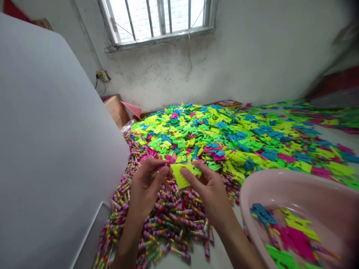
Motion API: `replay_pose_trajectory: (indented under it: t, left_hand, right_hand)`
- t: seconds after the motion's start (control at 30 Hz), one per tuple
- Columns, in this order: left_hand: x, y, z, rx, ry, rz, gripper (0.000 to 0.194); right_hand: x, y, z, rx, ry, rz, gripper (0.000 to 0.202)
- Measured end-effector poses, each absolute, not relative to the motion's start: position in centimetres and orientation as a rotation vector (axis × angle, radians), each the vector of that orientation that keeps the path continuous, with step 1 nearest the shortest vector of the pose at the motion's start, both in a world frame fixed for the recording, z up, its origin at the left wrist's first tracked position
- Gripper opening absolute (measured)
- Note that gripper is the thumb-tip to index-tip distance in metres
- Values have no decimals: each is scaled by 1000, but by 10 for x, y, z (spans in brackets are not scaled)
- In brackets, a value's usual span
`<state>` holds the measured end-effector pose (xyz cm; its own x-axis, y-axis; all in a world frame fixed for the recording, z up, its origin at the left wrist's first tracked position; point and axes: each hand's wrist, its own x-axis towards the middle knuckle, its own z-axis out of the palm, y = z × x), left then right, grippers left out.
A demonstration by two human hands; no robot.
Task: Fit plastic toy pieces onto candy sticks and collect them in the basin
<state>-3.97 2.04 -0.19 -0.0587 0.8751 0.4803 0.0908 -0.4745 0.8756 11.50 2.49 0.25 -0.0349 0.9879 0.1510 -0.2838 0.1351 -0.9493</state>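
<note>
My right hand is closed on a flat yellow plastic piece, with the thumb laid across its face. My left hand pinches a small colourful tube; only its reddish end shows, close to the yellow piece's left edge. Most of that tube is hidden by my fingers. Below both hands spreads a heap of small striped tubes in pink, yellow and blue. Beyond them rises a large pile of flat plastic pieces in yellow, green, blue and pink.
A pink basin at the lower right holds several plastic pieces, some with tubes attached. A tall white panel blocks the left side. Behind the pile are a wall, a barred window and a cardboard box.
</note>
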Motion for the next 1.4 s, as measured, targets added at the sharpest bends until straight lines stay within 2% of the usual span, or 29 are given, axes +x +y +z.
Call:
replay_pose_trajectory:
  t: [0.33,0.6,0.73,0.93,1.03,1.17,1.2,1.4]
  left_hand:
    - [-34,19,-3,1602,1162,1626,16]
    - [-50,15,-3,1873,1303,1543,9]
    - [-55,11,0,1927,1266,1496,8]
    - [-54,10,3,2102,1370,1424,8]
    - [-43,13,4,2390,1464,1406,19]
    - [-28,15,1,2669,1605,1344,63]
    - [-26,15,0,2693,1637,1337,68]
    - [-27,16,-4,2702,1645,1299,52]
  right_hand:
    - [121,24,1,-902,-1228,1126,28]
    - [113,20,-9,-1073,-1262,946,32]
    - [109,15,-8,-1054,-1330,889,25]
    - [108,23,-13,-995,-1251,970,25]
    - [108,28,-12,-1027,-1143,993,33]
    - [112,28,-8,-1031,-1036,1087,41]
    - [112,27,-7,-1027,-1036,1096,41]
    - [112,26,-5,-1028,-1088,1087,37]
